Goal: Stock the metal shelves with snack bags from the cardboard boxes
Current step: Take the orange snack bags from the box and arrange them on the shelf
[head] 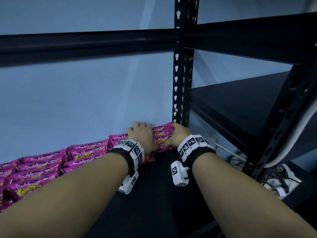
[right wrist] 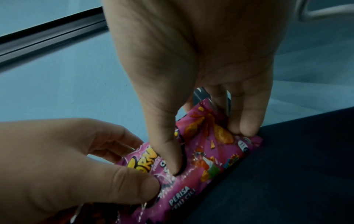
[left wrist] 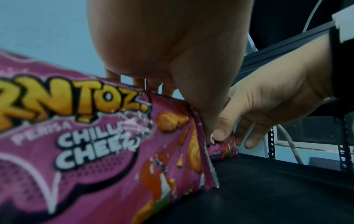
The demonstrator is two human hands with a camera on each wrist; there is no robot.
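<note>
A small stack of pink snack bags (head: 161,138) stands at the back right corner of the black metal shelf (head: 161,194), against the blue wall. My left hand (head: 142,133) grips the stack's left side, fingers over its top and thumb on its front. My right hand (head: 179,133) grips the right end beside the corner post. In the right wrist view my right hand (right wrist: 208,145) pinches a bag (right wrist: 216,153), thumb on its face and fingers on its far end, and the left hand's thumb (right wrist: 134,183) presses the same bag. The left wrist view has a pink bag (left wrist: 76,144) filling the left.
Rows of several more pink bags (head: 42,169) lie along the wall to the left. A perforated black post (head: 180,83) stands just right of my hands. An upper shelf beam (head: 85,45) crosses overhead. A neighbouring shelf unit (head: 240,103) and a white cable (head: 223,148) are on the right.
</note>
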